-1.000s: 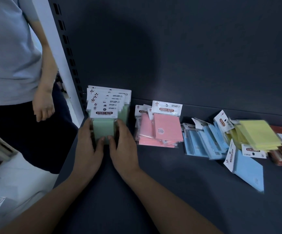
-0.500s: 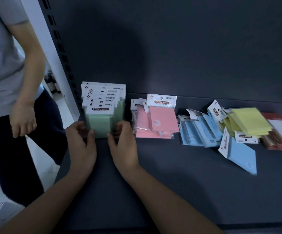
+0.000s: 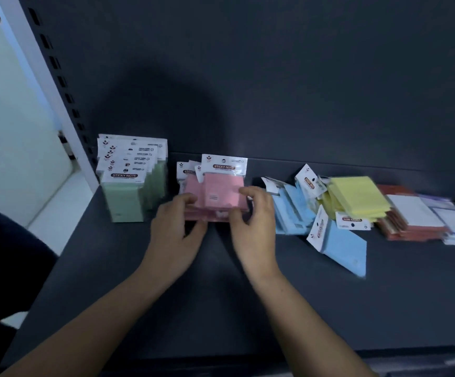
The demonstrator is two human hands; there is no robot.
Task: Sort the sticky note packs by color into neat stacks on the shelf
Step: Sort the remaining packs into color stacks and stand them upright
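Observation:
A neat row of green sticky note packs point(image 3: 128, 191) stands upright at the shelf's left end. To its right lies a loose pile of pink packs point(image 3: 219, 194). My left hand point(image 3: 177, 229) grips the pile's left side and my right hand point(image 3: 253, 219) grips its right side, fingers curled over the edges. Further right, blue packs point(image 3: 291, 210) lie fanned out, one blue pack point(image 3: 340, 246) lies apart nearer the front, and yellow packs point(image 3: 357, 198) sit jumbled on top of them.
The dark shelf point(image 3: 221, 308) has open surface in front of the packs. Red-brown and white pads point(image 3: 414, 216) lie at the far right. A slotted upright post point(image 3: 57, 85) bounds the shelf on the left, with a person's dark clothing point(image 3: 0, 240) beside it.
Both hands have left the green row and moved right onto the pink pile. The view has shifted, and the person at the left is now mostly out of frame.

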